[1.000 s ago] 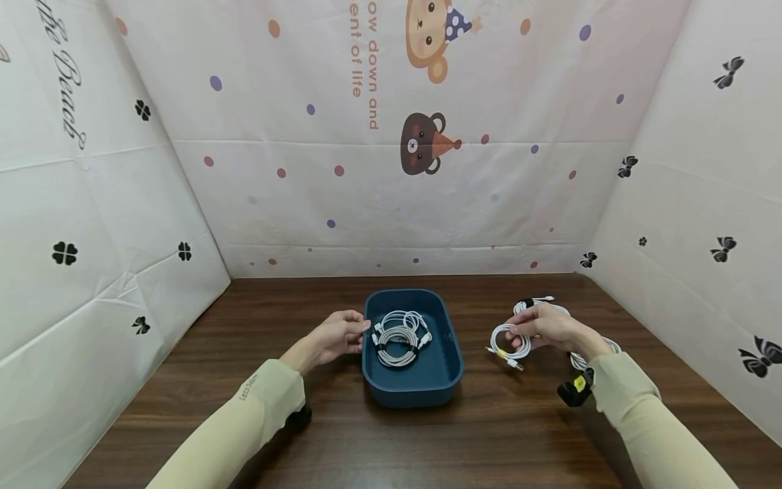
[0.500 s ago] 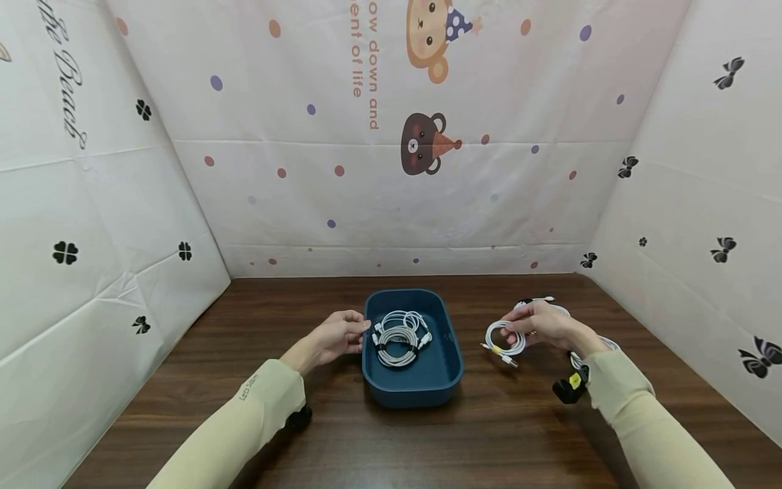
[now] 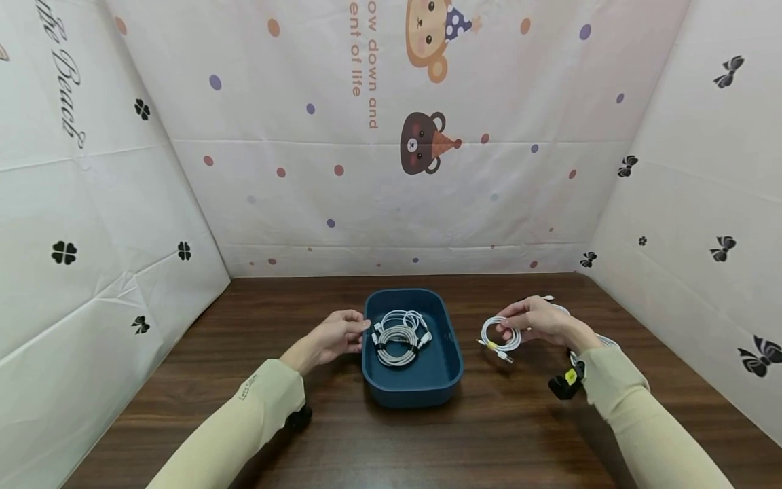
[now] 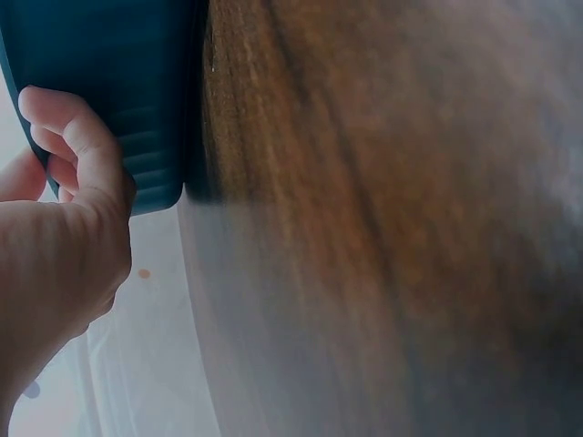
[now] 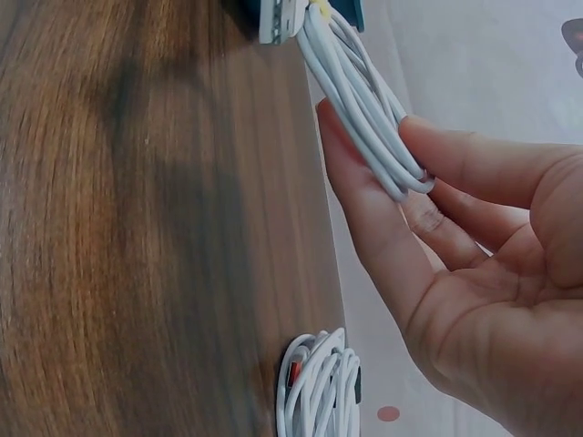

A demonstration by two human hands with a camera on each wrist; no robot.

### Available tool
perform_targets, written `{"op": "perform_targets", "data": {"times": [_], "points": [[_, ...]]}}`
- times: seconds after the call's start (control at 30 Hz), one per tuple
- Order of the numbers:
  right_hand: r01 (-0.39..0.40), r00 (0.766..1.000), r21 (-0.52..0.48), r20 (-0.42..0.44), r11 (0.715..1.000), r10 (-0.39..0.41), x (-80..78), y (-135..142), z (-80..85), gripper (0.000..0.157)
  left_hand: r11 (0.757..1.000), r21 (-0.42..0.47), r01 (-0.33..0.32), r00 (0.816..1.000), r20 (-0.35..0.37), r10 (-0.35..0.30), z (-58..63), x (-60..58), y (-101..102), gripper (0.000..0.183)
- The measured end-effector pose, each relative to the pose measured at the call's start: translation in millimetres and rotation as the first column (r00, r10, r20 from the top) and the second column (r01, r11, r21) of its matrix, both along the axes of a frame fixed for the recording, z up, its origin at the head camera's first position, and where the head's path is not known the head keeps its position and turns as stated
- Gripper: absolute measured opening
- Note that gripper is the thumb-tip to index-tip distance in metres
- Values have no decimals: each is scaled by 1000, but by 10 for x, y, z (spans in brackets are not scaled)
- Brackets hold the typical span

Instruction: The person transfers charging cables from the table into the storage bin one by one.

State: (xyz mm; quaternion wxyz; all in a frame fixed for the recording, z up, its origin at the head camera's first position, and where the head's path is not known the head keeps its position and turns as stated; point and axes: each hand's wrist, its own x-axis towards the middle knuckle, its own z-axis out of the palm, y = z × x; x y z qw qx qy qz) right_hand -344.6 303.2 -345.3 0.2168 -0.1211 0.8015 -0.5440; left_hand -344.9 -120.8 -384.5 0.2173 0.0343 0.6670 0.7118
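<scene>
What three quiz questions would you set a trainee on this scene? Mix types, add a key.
1. Multiple choice: what colour is the band on the white cable in the person's right grip?
A) black
B) yellow
C) green
2. Fill the gap: the person's left grip is at the ____ side of the blue box, seen from the head view.
3. True or false: the white cable in the right grip already lies inside the blue box.

Key:
1. B
2. left
3. False; it is held outside, to the right of the box.
</scene>
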Motion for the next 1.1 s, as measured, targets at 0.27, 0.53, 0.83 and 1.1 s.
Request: {"op": "perform_targets", "data": {"times": [0.27,0.53,0.83,1.1], "points": [[-13,1000,-29,11,999,14,-7,-16,37,42,1000,0,8,1000,4,-8,-10,-7,-1,11],[-10,1000,-58,22,998,11,-41,-45,47,40,1000,5,2,1000,1,-2,-3,-12,1,11],[-26,1000,-50,-1,998,26,-55,-92,96,41,1000,4,3,1000,-7,-3,-6,-12,3,10],[-34,999,-43,1,999,34,-70,-139,113,42,1000,13,2,1000,0,-2,-3,4,-6,9]]}}
